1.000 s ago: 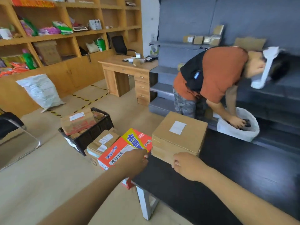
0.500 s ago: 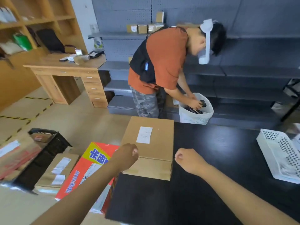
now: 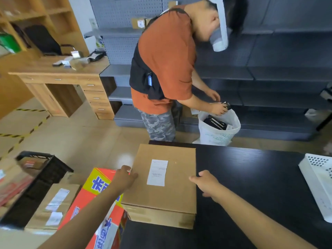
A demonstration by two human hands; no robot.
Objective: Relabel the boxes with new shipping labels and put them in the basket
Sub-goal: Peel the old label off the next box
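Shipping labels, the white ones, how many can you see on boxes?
3: one on the table box, two on the floor box. Others in the blurred crate may be hidden.

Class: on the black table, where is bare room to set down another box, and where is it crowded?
Free: the black table between the cardboard box and the white basket. Crowded: the left edge, where the box, the orange carton and the left hand meet.

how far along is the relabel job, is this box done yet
Early, it seems. Done: the cardboard box sits on the black table, bearing one white label; whether that is old or new cannot be told. In hand: the left hand and right hand touch its sides. Left: labelling it and moving it to a basket; the black crate already holds boxes.
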